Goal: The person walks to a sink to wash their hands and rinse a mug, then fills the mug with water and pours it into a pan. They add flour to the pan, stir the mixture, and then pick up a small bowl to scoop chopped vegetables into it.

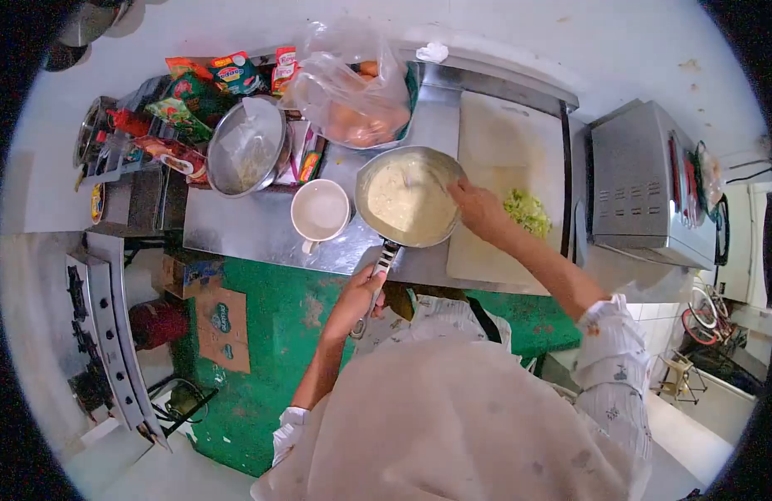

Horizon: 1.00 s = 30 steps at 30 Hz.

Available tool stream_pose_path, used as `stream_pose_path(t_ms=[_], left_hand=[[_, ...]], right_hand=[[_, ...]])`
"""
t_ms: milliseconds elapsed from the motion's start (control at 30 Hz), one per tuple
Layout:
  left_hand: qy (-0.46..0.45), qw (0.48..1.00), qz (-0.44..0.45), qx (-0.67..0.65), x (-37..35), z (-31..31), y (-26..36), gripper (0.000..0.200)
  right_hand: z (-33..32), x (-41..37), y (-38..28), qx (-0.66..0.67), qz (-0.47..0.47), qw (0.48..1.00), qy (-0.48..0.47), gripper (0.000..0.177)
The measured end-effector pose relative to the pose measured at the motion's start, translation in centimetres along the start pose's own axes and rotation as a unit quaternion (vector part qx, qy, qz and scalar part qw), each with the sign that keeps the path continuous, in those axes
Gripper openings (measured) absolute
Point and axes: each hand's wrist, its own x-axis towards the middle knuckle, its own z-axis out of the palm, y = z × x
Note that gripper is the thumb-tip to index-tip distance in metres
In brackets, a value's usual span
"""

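Note:
A metal saucepan (362, 204) with pale, creamy batter (398, 200) in it is at the front edge of the steel counter. My left hand (361, 296) is wrapped round its handle (387, 257), below the pan. Over the pan's right rim, my right hand (481, 209) is closed on a thin utensil whose far end dips into the batter; its exact kind I cannot tell. Just left of the pan stands a white mug (320, 210). Chopped green vegetable (527, 213) lies in a small heap on the white cutting board (494, 150), beside my right forearm.
Behind the pan sits a plastic bag of eggs (361, 117). A steel bowl (227, 167) and several food packets (237, 73) crowd the counter's left part. To the right stands a grey metal appliance (640, 188). A stove (110, 326) is at the far left.

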Motion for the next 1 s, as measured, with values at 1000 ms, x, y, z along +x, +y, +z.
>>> stream_pose_path(t_ms=[1000], left_hand=[[0.02, 1.0, -0.006, 0.019, 0.1, 0.1, -0.1, 0.023]], right_hand=[[1.8, 1.6, 1.2, 0.03, -0.008, 0.998, 0.061, 0.039]])
